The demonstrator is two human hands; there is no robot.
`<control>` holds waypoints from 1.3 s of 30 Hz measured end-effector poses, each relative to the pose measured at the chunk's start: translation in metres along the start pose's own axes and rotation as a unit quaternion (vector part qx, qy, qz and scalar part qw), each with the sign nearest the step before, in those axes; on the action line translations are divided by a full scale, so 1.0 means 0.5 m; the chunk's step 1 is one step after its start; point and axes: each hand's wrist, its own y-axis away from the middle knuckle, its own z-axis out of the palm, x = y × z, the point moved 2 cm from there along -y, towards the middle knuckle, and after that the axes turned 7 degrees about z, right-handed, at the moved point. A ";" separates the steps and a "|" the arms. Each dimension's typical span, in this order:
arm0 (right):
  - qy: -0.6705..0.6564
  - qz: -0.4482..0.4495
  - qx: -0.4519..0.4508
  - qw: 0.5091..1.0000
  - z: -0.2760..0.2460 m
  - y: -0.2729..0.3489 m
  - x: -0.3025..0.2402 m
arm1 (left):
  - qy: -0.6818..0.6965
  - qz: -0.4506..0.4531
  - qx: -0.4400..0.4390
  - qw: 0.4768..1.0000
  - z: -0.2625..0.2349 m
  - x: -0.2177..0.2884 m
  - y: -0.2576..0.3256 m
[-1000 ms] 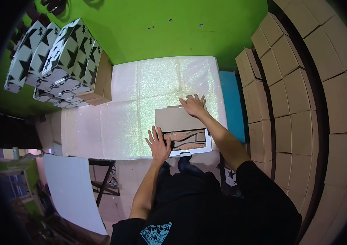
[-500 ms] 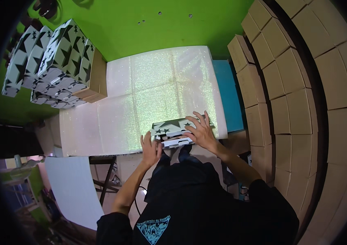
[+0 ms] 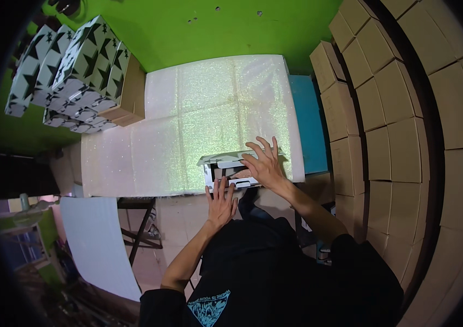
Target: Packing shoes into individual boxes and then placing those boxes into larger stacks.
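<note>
A white, grey and black star-patterned cardboard box point(image 3: 208, 177) sits near the table's front edge, with its lid point(image 3: 216, 158) raised toward the far side. Through the gap shows a brownish item point(image 3: 242, 174) whose kind I cannot make out. My left hand point(image 3: 221, 207) lies at the box's front edge, fingers stretched out against the near wall. Over the right part of the lid my right hand point(image 3: 264, 166) is spread, its fingers apart and the thumb side toward the opening.
A shiny pale cloth point(image 3: 158, 141) covers the table. Star-patterned boxes point(image 3: 87, 60) are stacked at its far left beside a brown carton point(image 3: 132, 98). Brown cartons point(image 3: 397, 101) line shelves on the right. A white board point(image 3: 98, 245) stands at the near left.
My left hand has moved right and nearer, from the box's left end to its front edge. The lid has tilted farther back, and more of the box's inside shows.
</note>
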 end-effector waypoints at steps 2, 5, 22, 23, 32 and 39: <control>-0.002 -0.013 -0.013 1.000 -0.005 -0.005 -0.004 | 0.005 -0.020 0.006 1.000 0.013 0.022 -0.014; -0.003 -0.023 -0.035 0.999 -0.007 0.014 -0.010 | -0.005 -0.056 0.020 0.998 0.028 0.047 -0.012; 0.067 -0.120 -0.040 0.990 0.074 0.131 0.019 | -0.063 -0.081 0.136 0.985 0.090 0.077 0.065; 0.073 -0.123 -0.047 0.989 0.078 0.134 0.020 | -0.061 -0.086 0.136 0.985 0.094 0.078 0.068; 0.101 -0.152 -0.062 0.981 0.089 0.150 0.030 | -0.038 -0.089 0.116 0.988 0.086 0.086 0.063; 0.064 -0.126 -0.097 0.985 0.094 0.167 0.052 | -0.035 -0.078 0.107 0.991 0.076 0.087 0.045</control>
